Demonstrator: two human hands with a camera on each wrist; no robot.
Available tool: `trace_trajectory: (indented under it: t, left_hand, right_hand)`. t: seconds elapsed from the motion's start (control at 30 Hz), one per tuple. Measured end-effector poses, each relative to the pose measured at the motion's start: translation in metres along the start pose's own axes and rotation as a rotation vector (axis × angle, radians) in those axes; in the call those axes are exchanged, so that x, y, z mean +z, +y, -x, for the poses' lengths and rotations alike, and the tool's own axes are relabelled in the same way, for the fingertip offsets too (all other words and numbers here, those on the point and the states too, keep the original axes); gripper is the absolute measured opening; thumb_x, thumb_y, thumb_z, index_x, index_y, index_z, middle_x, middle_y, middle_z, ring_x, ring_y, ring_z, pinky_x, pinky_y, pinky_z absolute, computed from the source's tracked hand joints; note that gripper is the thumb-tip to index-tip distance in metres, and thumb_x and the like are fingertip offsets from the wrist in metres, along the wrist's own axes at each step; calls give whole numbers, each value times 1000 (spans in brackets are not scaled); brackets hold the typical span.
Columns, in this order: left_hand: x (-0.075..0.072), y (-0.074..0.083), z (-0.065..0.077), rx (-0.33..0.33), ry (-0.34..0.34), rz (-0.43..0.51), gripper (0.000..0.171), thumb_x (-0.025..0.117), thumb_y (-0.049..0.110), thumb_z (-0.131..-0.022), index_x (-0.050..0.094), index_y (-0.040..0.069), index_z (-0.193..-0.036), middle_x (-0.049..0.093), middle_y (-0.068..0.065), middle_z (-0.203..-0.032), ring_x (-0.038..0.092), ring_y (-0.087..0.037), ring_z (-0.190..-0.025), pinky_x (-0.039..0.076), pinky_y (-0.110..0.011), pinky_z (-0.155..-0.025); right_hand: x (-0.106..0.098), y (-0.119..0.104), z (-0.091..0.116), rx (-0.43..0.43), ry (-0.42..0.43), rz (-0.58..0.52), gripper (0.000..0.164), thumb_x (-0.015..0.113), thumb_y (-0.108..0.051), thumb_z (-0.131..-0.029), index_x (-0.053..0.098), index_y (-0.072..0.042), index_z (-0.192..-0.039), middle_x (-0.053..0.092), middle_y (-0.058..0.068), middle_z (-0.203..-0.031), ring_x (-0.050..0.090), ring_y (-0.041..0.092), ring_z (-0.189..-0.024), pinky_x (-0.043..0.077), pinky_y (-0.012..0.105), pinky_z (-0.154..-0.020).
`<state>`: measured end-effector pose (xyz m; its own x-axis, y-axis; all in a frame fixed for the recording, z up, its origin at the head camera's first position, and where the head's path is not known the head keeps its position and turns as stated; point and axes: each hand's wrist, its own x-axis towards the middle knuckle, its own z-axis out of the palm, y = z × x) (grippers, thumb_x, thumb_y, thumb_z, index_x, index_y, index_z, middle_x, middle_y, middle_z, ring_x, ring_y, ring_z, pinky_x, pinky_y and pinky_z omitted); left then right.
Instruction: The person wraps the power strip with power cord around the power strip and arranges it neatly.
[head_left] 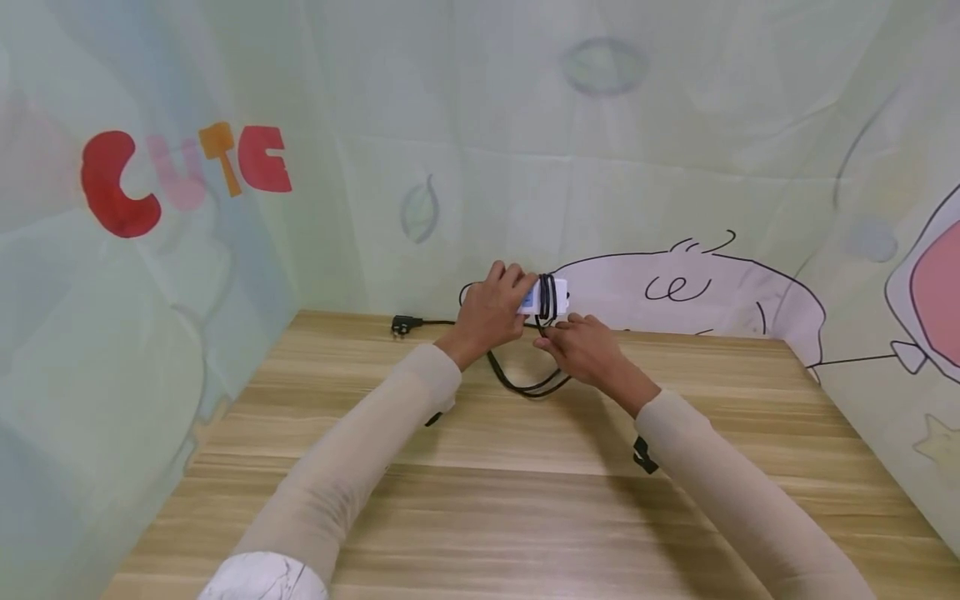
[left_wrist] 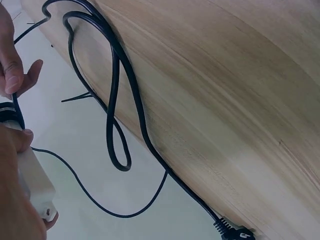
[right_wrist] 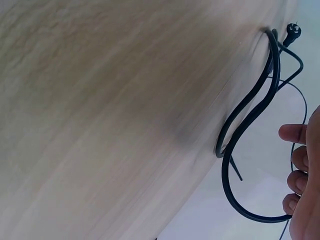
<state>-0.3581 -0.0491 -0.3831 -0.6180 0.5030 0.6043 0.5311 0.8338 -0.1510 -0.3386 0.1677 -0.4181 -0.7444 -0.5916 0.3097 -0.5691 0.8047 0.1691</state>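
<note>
Two jobs at once, far side: the left hand [head_left: 487, 312] curls round a white plastic-looking block [head_left: 561, 297], apparently steadying it, while the right hand [head_left: 588, 350], just to the near right, pinches the black cord [head_left: 517, 388], likely to hold its wraps taut. Those smooth coils circle the block's right end; slack bows out in a near-side loop. Out left, a chunky plug [head_left: 405, 324] with ribbed neck lies on the wood-grained surface [head_left: 525, 525].

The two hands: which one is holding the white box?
The left hand. It grips the white box, while the right hand holds the black cord instead.
</note>
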Motion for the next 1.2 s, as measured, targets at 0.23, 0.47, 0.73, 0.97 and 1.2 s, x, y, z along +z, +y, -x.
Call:
trace_trajectory:
  t: [0.23,0.47,0.73,0.97,1.2]
  left_hand:
    - [6,-5,4,21,-6,-23,51,83,16,-95,70,10,-144,73,-10,-127,64,-29,-108,64,-37,-68]
    - [9,-8,5,18,13,-11,50,82,12,-94,70,8,-142,73,-11,-125,65,-29,-107,64,-39,-67]
    - [8,-10,6,19,35,-46,44,81,14,-96,70,9,-139,71,-12,-121,65,-29,-105,64,-39,-63]
    - [7,-11,8,32,25,-88,41,79,16,-98,70,9,-138,71,-12,-121,65,-29,-105,63,-38,-63]
    - [5,-14,6,25,6,-88,49,83,20,-97,68,9,-142,70,-13,-125,66,-30,-112,66,-40,-69]
  right_hand:
    - [-5,-4,-4,-59,52,-15,39,64,-43,-114,73,-12,-92,76,3,-86,65,28,-79,58,46,-77]
    - [-13,-8,-7,-70,42,-56,38,67,-41,-113,72,-11,-91,71,4,-79,59,21,-66,54,41,-63]
    - [-19,-8,-4,-62,23,-215,35,72,-36,-110,63,-12,-86,58,1,-72,46,16,-61,34,32,-56]
    - [-16,-9,-6,-71,36,-303,36,74,-33,-110,61,-14,-83,50,-4,-68,44,13,-60,35,31,-59]
    - [-21,-11,-7,-37,49,-398,32,74,-30,-110,66,-11,-85,56,-2,-67,43,12,-59,36,30,-61]
